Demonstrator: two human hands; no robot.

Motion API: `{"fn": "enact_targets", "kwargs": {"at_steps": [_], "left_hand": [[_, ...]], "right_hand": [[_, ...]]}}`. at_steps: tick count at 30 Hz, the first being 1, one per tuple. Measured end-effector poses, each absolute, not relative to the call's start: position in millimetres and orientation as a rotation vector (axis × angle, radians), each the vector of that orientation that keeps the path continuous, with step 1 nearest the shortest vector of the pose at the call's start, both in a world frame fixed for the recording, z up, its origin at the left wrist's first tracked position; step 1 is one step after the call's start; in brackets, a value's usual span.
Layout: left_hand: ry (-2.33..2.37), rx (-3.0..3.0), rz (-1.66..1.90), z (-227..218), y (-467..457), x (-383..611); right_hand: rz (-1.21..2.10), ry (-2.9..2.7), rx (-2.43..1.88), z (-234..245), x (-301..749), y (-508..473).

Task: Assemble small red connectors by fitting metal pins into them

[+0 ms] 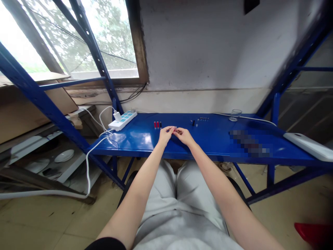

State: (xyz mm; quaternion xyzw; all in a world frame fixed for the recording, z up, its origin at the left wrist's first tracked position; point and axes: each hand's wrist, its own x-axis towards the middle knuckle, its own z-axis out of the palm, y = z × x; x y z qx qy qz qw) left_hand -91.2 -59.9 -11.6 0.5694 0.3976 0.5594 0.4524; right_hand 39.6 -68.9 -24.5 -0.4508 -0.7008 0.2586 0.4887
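Note:
My left hand (165,135) and my right hand (184,135) meet over the front half of a blue table (135,140). Both are closed, fingertips pinched together around something small that the fingers mostly hide. Just left of my left hand, two small red tubes (156,125) and a black tube (160,125) stand in a short row. Beyond my right hand are a small black cylinder (193,123), a little clear piece (197,125) and a row of several tiny metallic-looking parts (204,119).
A white power strip (123,120) with a plug and cables lies at the table's left end. A clear glass (235,115) is at the back right. Nearer the right end are a blurred-out dark object (249,144) and a white flat device (309,146). Blue posts (275,107) frame the table.

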Motion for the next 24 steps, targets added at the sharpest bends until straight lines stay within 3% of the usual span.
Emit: {"fn": "enact_targets", "kwargs": {"at_steps": [15,24], "left_hand": [[0.872,1.18,1.434,-10.6,-55.3,-97.8],[0.853,1.236,1.31,-11.3,-55.1,-97.4]], "right_hand": [[0.509,-1.5,-1.17,-24.5,43.2,-62.5],[0.471,-1.377,-1.641,-13.3,107.7,-47.1]]}}
